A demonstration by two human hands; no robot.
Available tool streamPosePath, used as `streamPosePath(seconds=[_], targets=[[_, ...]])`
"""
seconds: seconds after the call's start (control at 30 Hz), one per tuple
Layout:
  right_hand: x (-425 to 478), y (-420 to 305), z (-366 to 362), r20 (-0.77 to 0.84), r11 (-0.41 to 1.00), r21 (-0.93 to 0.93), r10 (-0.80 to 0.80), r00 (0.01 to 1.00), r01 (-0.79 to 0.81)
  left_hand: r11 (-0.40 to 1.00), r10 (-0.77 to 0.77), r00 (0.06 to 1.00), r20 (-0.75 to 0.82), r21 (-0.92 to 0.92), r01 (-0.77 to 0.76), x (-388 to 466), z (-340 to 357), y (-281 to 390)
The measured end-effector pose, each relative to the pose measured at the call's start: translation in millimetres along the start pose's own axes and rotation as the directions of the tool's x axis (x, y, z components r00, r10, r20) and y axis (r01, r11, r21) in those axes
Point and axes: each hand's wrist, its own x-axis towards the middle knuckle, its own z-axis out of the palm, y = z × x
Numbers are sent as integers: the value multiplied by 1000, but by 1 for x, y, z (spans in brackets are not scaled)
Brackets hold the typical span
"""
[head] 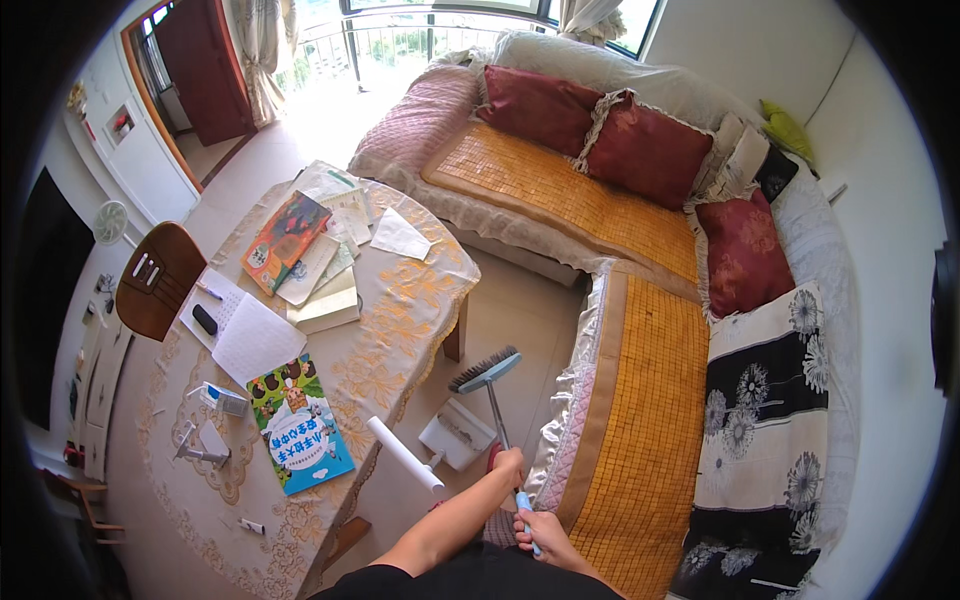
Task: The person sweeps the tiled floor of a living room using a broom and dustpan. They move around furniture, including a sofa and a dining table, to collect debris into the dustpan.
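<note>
My left hand (508, 466) is closed around the metal shaft of a long-handled brush. Lower down, my right hand (546, 536) grips its light blue handle (525, 501). The blue brush head (489, 373) with dark bristles is off to the far end of the shaft, over the tiled floor between table and sofa. Just below the head is a white dustpan (457, 436) with greyish debris on it. A thick white tube-like handle (405, 454) rises beside it, near the table edge.
The cloth-covered table (390, 300) on the left bears several books (289, 232), an open notebook (259, 337), a colourful booklet (300, 424) and a small carton (225, 399). A corner sofa (637, 390) with mats and red cushions (649, 150) bounds the right. A wooden chair (159, 281) stands beyond the table.
</note>
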Motion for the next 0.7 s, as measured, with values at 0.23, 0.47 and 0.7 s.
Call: streamPosePath(seconds=[0.23, 0.47, 0.7], targets=[[12, -13, -20, 422, 837, 470, 64, 904, -279, 948, 46, 994, 103, 308, -76, 32, 2, -15], [62, -23, -35, 520, 747, 511, 126, 845, -426, 986, 41, 991, 129, 153, -61, 38, 4, -8], [92, -83, -60, -92, 985, -169, -63, 994, 46, 310, 713, 649, 264, 712, -630, -65, 5, 26]])
